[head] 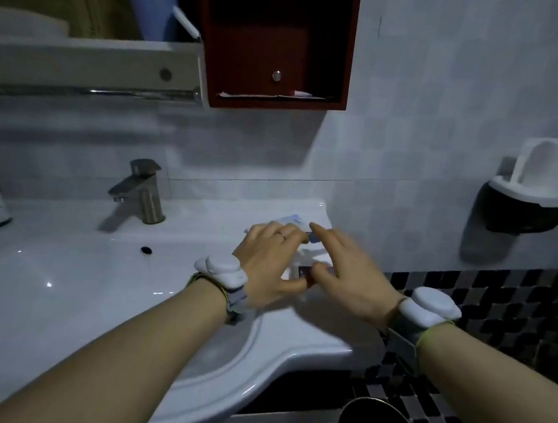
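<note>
White and blue paper packet [292, 219] lies flat on the far right corner of the sink ledge [221, 226]. Most of it is hidden under the hands. Its long side seems to run left to right, and only its far edge and a blue bit peek out.

The left hand [267, 261] lies right on top of the packet, so it is the nearer hand. Its fingers bend a little over the far edge. The picture is blurry, so I cannot tell if they pinch the packet or just press on it.

The right hand [346, 280] is just beside it on the right. Its pointing finger is straight and its tip meets the blue bit. Its other fingers are loose and I see nothing held in it. A small dark brown thing [306, 273] sits between the two thumbs, on the near side of the packet. I cannot tell what it is.

I think the next move is to lift or open the packet, and it lies straight under the fingers.

The sink is smooth, shiny and white. The tap [141, 193] is dull grey metal and stands to the left. A dark red wooden cabinet [282, 39] hangs above, and a black and white holder [529, 203] is on the tiled wall to the right
</note>
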Available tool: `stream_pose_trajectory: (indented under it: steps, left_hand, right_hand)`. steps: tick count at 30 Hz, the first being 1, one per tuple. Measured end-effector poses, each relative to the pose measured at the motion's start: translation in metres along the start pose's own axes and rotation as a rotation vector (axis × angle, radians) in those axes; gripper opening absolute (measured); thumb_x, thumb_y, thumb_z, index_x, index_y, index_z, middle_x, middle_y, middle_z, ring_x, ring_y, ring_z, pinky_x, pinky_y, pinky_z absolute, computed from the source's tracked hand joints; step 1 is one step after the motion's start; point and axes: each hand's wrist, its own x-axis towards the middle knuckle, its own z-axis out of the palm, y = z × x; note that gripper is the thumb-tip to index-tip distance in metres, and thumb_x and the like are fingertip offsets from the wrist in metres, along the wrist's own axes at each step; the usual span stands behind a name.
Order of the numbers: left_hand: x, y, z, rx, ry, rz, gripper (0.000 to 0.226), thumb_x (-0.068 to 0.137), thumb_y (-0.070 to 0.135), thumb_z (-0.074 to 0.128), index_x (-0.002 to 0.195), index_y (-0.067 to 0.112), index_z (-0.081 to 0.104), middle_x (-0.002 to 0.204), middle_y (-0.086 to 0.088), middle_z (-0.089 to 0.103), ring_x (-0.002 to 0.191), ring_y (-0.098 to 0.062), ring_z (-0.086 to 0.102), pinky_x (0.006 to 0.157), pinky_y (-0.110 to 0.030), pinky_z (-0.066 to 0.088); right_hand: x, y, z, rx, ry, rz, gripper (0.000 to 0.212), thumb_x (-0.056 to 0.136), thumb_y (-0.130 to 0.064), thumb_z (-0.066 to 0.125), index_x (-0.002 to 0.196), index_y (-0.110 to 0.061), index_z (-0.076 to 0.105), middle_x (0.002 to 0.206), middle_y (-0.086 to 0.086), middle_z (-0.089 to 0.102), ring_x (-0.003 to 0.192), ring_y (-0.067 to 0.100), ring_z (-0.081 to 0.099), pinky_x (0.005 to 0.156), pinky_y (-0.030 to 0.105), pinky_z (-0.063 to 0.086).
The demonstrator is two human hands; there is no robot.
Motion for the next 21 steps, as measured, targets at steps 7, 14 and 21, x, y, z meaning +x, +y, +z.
stream_pose_trajectory:
  steps: [7, 14, 21]
  left_hand:
    - [-0.005, 0.003, 0.028, -0.042, -0.065, 0.023, 0.046, 0.087, 0.052, 0.058, 0.129, 0.033, 0.055, 0.121, 0.014, 0.062, 0.113, -0.015, 0.047, 0.093, -0.026, 0.023]
    - [-0.006, 0.002, 0.041, -0.07, 0.004, 0.011, 0.036, 0.087, 0.05, 0.054, 0.117, 0.029, 0.06, 0.11, 0.014, 0.063, 0.105, -0.015, 0.052, 0.084, -0.024, 0.026]
    - [-0.01, 0.003, 0.05, -0.057, 0.035, -0.009, 0.036, 0.092, 0.054, 0.042, 0.113, 0.029, 0.058, 0.106, 0.014, 0.06, 0.1, -0.014, 0.051, 0.087, -0.026, 0.029]
  right_hand:
    - [-0.014, 0.021, 0.026, 0.068, -0.004, 0.116, 0.066, 0.075, -0.036, 0.065, 0.137, -0.029, 0.045, 0.123, -0.006, 0.056, 0.114, 0.013, 0.052, 0.099, 0.034, 0.045]
    - [-0.014, 0.03, 0.031, 0.147, 0.063, 0.123, 0.062, 0.074, -0.031, 0.067, 0.133, -0.024, 0.049, 0.114, -0.006, 0.063, 0.101, 0.011, 0.059, 0.091, 0.03, 0.05]
    - [-0.013, 0.033, 0.033, 0.146, 0.062, 0.115, 0.064, 0.077, -0.027, 0.067, 0.137, -0.024, 0.045, 0.119, -0.008, 0.062, 0.105, 0.011, 0.059, 0.092, 0.025, 0.047]
